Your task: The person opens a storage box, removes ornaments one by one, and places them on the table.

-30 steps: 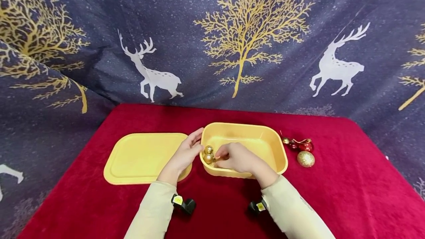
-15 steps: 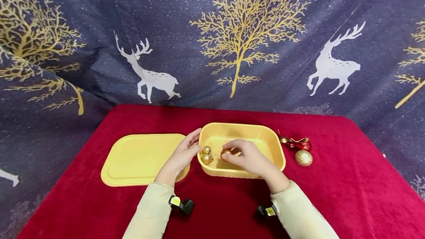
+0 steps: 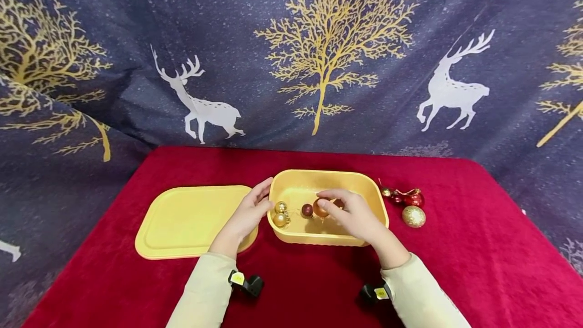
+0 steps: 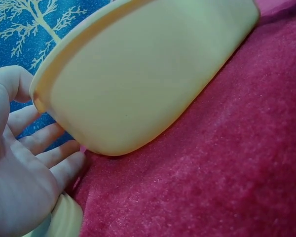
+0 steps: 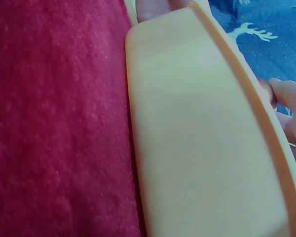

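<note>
A yellow plastic box (image 3: pixel 319 237) stands on the red cloth with Christmas baubles inside. My left hand (image 3: pixel 248 212) holds its left end, the thumb hooked over the rim and the fingers spread along the outer wall. Inside the box my right hand (image 3: pixel 354 215) pinches a copper-coloured bauble (image 3: pixel 320 208) between thumb and fingers. A small dark red bauble (image 3: pixel 307 210) lies just left of it. Another dark bauble (image 3: pixel 338 203) is partly hidden under that hand. Two small gold baubles (image 3: pixel 280 219) sit at the box's left end. In the right wrist view the box wall hides most of the fingers.
The yellow lid (image 3: pixel 191 221) lies flat left of the box. Right of the box are a glittery gold bauble (image 3: pixel 413 216), a red bauble (image 3: pixel 414 199) and smaller ones. A dark blue backdrop (image 3: pixel 273 19) with deer and trees hangs behind the table.
My right hand has moved right inside the box, away from the gold baubles, with the copper bauble now in its fingers. The small dark red bauble has come into view. The left hand stays put.
</note>
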Tool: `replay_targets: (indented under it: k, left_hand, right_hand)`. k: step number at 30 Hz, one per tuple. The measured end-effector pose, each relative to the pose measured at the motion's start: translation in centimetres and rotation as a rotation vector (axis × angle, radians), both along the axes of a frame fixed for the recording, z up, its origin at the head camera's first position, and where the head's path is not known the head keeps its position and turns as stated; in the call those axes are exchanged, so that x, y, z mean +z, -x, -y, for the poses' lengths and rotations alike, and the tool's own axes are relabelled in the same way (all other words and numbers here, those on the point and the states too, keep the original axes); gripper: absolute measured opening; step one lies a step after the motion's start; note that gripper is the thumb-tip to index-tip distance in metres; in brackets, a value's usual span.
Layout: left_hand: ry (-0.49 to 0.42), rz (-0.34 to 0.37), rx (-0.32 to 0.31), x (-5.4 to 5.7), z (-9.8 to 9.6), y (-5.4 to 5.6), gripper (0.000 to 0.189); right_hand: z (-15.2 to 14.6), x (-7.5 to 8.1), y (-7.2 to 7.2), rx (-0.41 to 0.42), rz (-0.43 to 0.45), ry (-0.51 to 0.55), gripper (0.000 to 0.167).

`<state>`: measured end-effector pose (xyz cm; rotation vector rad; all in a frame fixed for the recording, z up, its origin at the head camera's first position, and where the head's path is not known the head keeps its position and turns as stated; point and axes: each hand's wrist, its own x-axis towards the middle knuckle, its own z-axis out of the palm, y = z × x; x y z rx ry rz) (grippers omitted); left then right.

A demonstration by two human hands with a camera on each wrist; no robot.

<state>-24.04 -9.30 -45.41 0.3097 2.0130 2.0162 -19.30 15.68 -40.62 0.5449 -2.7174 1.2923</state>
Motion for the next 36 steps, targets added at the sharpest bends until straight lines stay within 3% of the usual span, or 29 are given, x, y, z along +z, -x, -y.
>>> replay_targets:
  k: [4, 16, 26, 36]
  left_hand:
    - [0.003, 0.008, 0.005, -0.1, 0.0, 0.0, 0.065]
    - [0.011, 0.010, -0.027, 0.1, 0.0, 0.1, 0.064]
    - [-0.001, 0.006, -0.033, -0.1, -0.1, 0.1, 0.063]
    - [-0.018, -0.009, -0.037, -0.1, -0.1, 0.1, 0.064]
  right_hand:
    - [-0.8, 0.0, 0.2, -0.004, 0.063, 0.071, 0.034]
    - [-2.4, 0.9, 0.6, -0.005, 0.092, 0.215, 0.037]
    - [-3.1, 0.6, 0.7, -0.017, 0.247, 0.374, 0.042]
    - [-3.9, 0.8, 1.1, -0.060, 0.245, 0.428, 0.042]
